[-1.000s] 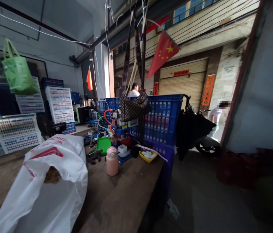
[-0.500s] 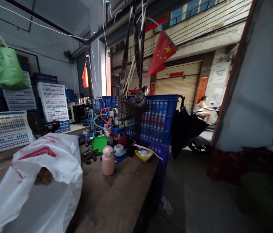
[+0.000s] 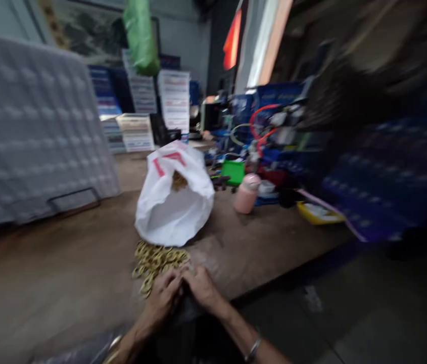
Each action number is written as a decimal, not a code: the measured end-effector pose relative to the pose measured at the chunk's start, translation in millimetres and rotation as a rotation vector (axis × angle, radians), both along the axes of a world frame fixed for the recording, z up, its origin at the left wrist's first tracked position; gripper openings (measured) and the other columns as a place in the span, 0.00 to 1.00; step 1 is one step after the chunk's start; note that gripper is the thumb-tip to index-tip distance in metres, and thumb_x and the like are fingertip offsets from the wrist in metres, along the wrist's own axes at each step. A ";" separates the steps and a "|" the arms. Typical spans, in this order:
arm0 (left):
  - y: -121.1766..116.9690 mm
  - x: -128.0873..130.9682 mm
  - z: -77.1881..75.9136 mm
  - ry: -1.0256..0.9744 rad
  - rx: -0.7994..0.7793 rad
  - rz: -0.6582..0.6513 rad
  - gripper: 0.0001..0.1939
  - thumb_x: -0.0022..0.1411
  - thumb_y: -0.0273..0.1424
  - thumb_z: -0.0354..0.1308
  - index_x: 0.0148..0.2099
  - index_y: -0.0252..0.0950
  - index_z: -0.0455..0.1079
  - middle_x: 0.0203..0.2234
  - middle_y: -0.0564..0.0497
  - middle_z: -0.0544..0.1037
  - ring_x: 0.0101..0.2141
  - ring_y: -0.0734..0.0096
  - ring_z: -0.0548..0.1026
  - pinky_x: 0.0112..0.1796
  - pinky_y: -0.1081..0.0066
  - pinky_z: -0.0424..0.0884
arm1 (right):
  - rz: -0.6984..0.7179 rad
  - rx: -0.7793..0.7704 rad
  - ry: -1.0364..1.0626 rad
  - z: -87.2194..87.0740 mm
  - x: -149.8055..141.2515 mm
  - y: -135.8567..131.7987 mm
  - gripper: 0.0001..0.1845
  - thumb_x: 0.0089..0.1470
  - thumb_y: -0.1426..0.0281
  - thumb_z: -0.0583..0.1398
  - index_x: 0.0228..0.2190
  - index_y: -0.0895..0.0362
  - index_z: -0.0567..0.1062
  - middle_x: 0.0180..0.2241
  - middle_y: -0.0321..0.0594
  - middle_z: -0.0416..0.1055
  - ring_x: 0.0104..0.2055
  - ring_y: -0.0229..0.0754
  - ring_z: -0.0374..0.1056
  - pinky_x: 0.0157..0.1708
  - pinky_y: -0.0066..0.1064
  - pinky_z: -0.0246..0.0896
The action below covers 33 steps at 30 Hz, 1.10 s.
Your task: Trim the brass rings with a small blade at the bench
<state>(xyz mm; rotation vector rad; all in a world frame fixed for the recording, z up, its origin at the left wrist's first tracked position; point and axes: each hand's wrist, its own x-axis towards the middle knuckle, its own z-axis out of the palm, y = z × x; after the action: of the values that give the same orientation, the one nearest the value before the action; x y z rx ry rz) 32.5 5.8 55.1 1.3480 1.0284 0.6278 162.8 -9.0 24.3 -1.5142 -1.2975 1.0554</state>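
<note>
Both of my hands rest together at the near edge of a brown wooden table (image 3: pixel 65 273). My left hand (image 3: pixel 163 296) and my right hand (image 3: pixel 201 287) touch each other, fingers curled inward, right beside a pile of small brass-coloured rings (image 3: pixel 156 260). Motion blur hides what, if anything, the fingers pinch. Behind the pile lies a white plastic bag with red print (image 3: pixel 173 202), its mouth open with more rings showing inside.
A pink bottle (image 3: pixel 246 193) stands to the right of the bag, with a green tray (image 3: pixel 233 172), a yellow tray (image 3: pixel 317 213) and a machine with red hoses (image 3: pixel 270 126) behind. A large grey crate (image 3: pixel 31 131) stands on the left. Blue crates (image 3: pixel 387 177) line the right.
The view has swung down and to the left, with heavy blur. My two hands and the pile of rings, unseen before, are now in view at the table's near edge.
</note>
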 end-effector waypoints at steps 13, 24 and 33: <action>-26.3 -25.8 -3.4 -0.213 -0.153 0.124 0.17 0.55 0.45 0.51 0.30 0.36 0.58 0.17 0.60 0.63 0.14 0.85 0.57 0.14 0.82 0.51 | 0.203 0.062 -0.103 31.8 -16.6 -7.5 0.14 0.53 0.62 0.50 0.24 0.58 0.68 0.24 0.35 0.66 0.28 0.35 0.61 0.31 0.26 0.55; -31.0 -35.1 -6.0 -0.255 -0.168 0.149 0.15 0.56 0.43 0.53 0.31 0.36 0.60 0.18 0.60 0.63 0.14 0.86 0.57 0.15 0.82 0.53 | 0.196 0.007 -0.074 34.9 -22.9 -6.0 0.14 0.53 0.63 0.49 0.30 0.57 0.71 0.19 0.32 0.65 0.22 0.34 0.61 0.25 0.25 0.56; -29.3 -39.6 -7.9 -0.338 -0.216 0.212 0.15 0.56 0.43 0.53 0.32 0.36 0.59 0.19 0.60 0.63 0.15 0.86 0.56 0.15 0.83 0.52 | 0.331 0.251 -0.635 16.7 -23.6 -13.3 0.14 0.44 0.79 0.49 0.32 0.56 0.69 0.28 0.39 0.71 0.29 0.38 0.65 0.29 0.27 0.52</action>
<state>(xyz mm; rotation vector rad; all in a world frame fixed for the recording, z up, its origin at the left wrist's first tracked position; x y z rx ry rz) -7.2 -23.6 47.2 0.9134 0.9374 0.8448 139.2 -22.3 41.0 -1.5248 -2.0909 0.5738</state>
